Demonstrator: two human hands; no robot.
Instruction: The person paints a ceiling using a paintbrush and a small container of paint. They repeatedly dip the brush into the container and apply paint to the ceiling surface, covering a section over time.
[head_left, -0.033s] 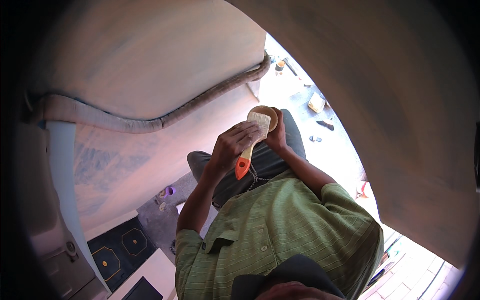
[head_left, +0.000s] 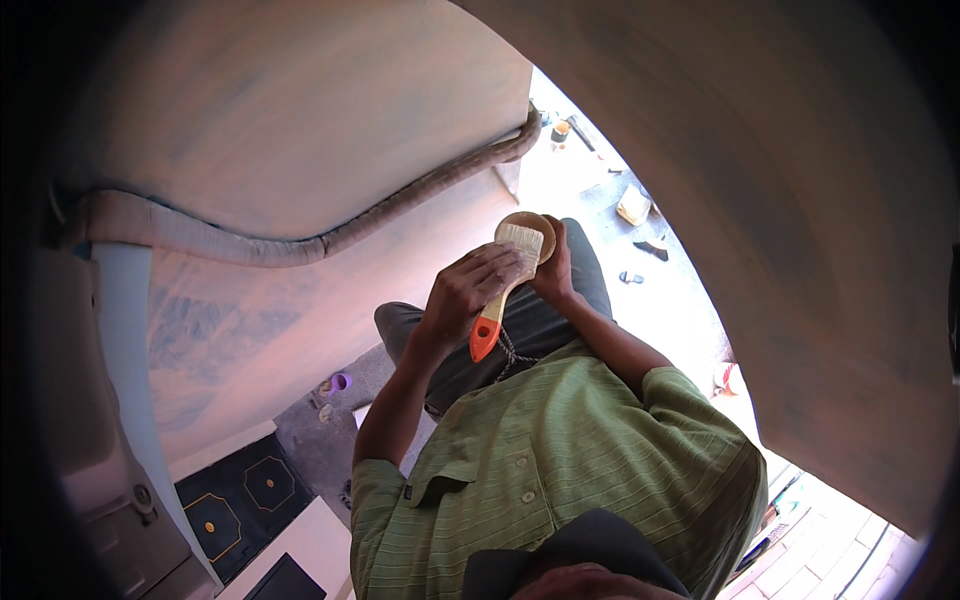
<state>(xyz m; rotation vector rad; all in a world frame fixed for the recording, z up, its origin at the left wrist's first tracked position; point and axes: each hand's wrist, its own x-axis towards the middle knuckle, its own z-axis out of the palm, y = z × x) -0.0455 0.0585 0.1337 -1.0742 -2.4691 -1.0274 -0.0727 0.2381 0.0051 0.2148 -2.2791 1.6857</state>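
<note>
head view, looking down at a person in a green striped shirt. left hand has its fingers wrapped around a paintbrush with an orange-tipped handle, bristles resting at the mouth of a small round container. right hand cups that container from behind, fingers closed on it, above dark trousers.

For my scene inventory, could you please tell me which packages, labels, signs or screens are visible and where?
No clear labels, signs or screens.
Small pale boxy item: sunlit floor, upper right; possibly a package.
Small red-and-white round container: floor, beside the person's right elbow; details too small to tell.
</note>
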